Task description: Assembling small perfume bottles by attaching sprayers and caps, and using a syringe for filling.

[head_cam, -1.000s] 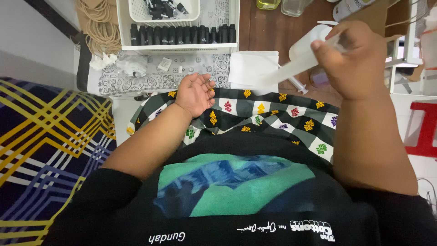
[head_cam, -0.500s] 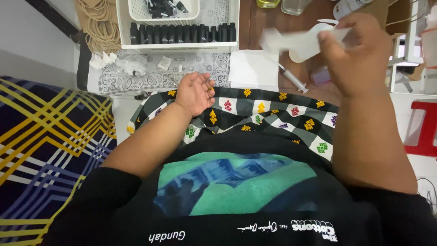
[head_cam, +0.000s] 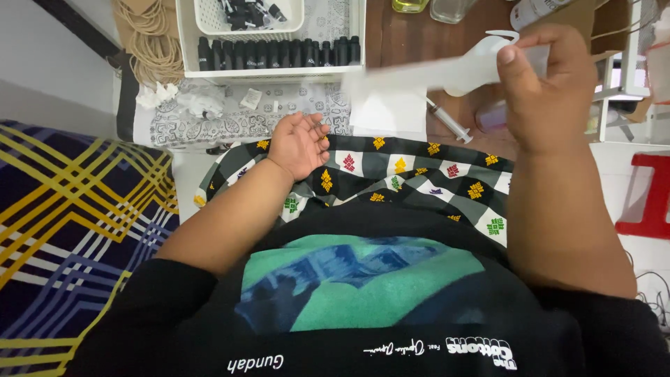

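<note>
Hands apart: right hand (head_cam: 548,91) at 1 o'clock, gripping blurred white plastic funnel (head_cam: 447,70); left hand (head_cam: 299,144) at 11 o'clock, loosely open, palm up on checked cloth (head_cam: 412,178). Syringe (head_cam: 450,122) just below funnel.

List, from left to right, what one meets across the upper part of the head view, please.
Coil of rope → white tray holding a row of black bottles → left hand, resting palm up on the checked cloth → syringe → right hand gripping a blurred white plastic piece → red object.
</note>
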